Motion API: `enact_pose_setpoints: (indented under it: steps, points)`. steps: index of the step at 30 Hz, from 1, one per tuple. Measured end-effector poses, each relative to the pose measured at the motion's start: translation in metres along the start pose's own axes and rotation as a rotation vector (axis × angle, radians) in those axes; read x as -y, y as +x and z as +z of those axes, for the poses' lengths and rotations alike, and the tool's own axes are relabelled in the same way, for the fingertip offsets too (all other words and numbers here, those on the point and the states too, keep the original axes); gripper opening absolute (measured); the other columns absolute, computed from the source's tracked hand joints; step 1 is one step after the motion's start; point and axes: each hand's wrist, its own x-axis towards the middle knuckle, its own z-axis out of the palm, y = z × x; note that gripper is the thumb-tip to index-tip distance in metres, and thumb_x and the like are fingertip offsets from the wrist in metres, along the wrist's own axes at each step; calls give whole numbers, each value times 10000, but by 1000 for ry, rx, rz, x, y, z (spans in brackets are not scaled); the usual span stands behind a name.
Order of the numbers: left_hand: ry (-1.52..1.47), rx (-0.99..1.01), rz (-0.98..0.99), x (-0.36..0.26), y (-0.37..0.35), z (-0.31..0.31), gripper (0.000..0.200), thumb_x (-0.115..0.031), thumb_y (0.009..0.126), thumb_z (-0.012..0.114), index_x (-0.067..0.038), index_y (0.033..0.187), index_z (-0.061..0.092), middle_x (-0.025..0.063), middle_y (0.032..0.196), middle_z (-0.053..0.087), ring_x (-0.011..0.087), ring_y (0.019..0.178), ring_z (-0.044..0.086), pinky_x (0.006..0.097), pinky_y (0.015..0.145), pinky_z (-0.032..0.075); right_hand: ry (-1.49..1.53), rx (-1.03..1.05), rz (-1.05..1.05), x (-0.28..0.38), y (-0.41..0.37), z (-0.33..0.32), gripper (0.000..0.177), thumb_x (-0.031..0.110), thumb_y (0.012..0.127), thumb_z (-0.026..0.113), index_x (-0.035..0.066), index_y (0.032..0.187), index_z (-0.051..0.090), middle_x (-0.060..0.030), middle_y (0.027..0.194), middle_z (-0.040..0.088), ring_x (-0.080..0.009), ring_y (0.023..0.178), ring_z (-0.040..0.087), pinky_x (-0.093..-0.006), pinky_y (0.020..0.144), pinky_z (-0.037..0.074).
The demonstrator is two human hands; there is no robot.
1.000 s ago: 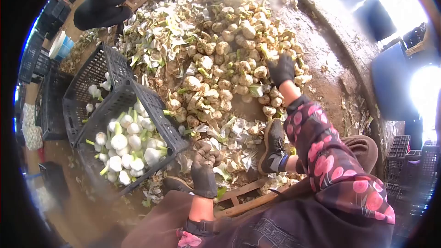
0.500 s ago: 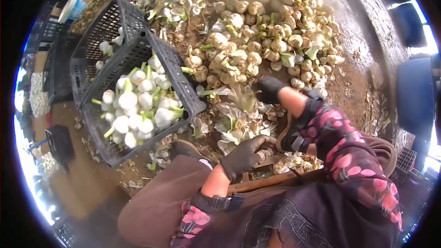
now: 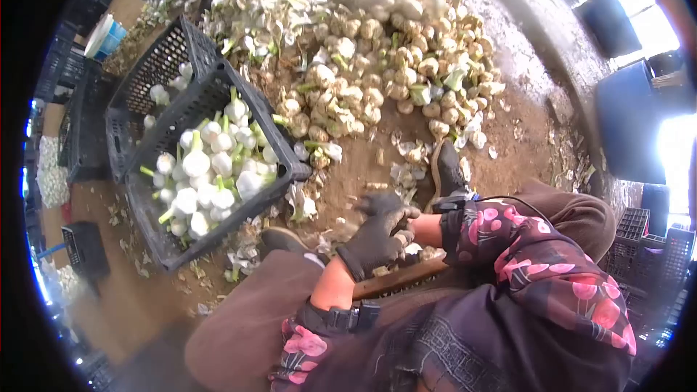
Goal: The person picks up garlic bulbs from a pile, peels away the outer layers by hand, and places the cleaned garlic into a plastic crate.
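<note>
My left hand [image 3: 374, 244], in a dark glove, is held low in front of my lap with its fingers curled; what they hold, if anything, is hidden. Right beside it, overlapping its far side, is my right hand [image 3: 388, 207], also gloved and smeared by motion. Below both hands lies a wooden bar [image 3: 399, 277], with pale scraps around it. Bare brown soil lies ahead of the hands, and beyond it a large heap of dirty garlic bulbs [image 3: 417, 51]. To the left, a tilted black crate [image 3: 292, 165] holds cleaned white garlic bulbs [image 3: 196, 164] with green stem stubs.
Another black crate [image 3: 118, 138] with a few bulbs stands behind the first. Peeled garlic husks [image 3: 268, 0] are piled at the far left. My shoe [image 3: 450, 167] rests ahead on the right. Blue barrels [image 3: 630, 120] line the right edge.
My right hand has drawn back from the heap's edge to my left hand. The husks that lay between the heap and my lap are mostly gone from there, baring soil. The view has shifted slightly.
</note>
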Motion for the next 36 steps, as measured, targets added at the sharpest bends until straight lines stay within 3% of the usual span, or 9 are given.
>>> enact_pose_setpoints:
  steps: [2,6,13,17,20,23,30,34,36]
  points:
    - [41,-42,33,6,2,1,397,-45,845,562,-29,1236,497,46,1040,602,100,932,547,264,826,462,-125,-294,162,-22,10,-35,264,175,727,580,161,983,639,-96,1011,550,-314,961,562,-437,777,470]
    - [123,-133,76,3,1,0,345,-64,871,525,-19,1213,517,105,1107,595,169,999,565,292,885,439,-86,-59,540,-98,13,-41,282,238,797,535,136,1049,611,-178,1075,578,-389,949,583,-471,770,480]
    - [160,-210,32,20,6,-7,391,-57,806,496,-27,1195,523,122,1113,601,201,1028,570,305,910,428,189,-17,69,-153,32,-109,483,203,662,718,131,1129,619,-158,1050,649,-306,992,614,-385,873,473]
    - [71,-311,-65,22,11,-13,361,-74,848,513,-31,1207,507,104,1005,614,163,934,585,290,827,464,446,-298,190,-161,52,-207,414,273,750,720,136,1131,629,-135,1020,663,-273,937,629,-359,858,473]
    - [-58,-471,-12,52,21,-16,360,-100,855,519,-40,1210,504,93,925,612,170,794,593,301,703,482,155,-272,210,-176,81,-245,456,406,797,683,132,1153,610,-171,1086,635,-316,1002,606,-391,877,465]
    - [-297,-505,-89,56,22,-24,373,-76,861,492,-44,1232,482,46,925,566,89,698,508,239,603,451,-14,-766,231,-212,127,-256,349,324,801,642,109,1074,619,-201,1005,623,-378,952,590,-434,847,471]
    - [-557,-478,-279,86,19,-37,435,18,816,417,6,1249,445,52,1015,547,138,939,566,252,817,460,-356,-619,831,-256,198,-292,580,527,728,646,141,1154,574,-126,1229,530,-301,1055,575,-434,855,463]
    - [-402,-539,-281,67,18,-37,464,29,794,402,11,1257,435,77,1049,561,155,949,572,259,843,451,-66,-684,700,-266,187,-318,507,511,717,657,66,961,644,-189,961,646,-323,950,618,-381,775,493]
    - [-502,-556,-206,56,21,-35,456,-1,802,432,8,1258,436,87,1070,566,162,964,573,261,847,450,305,-770,312,-257,171,-311,420,371,760,710,51,1022,634,-181,1054,629,-288,931,636,-381,765,502]
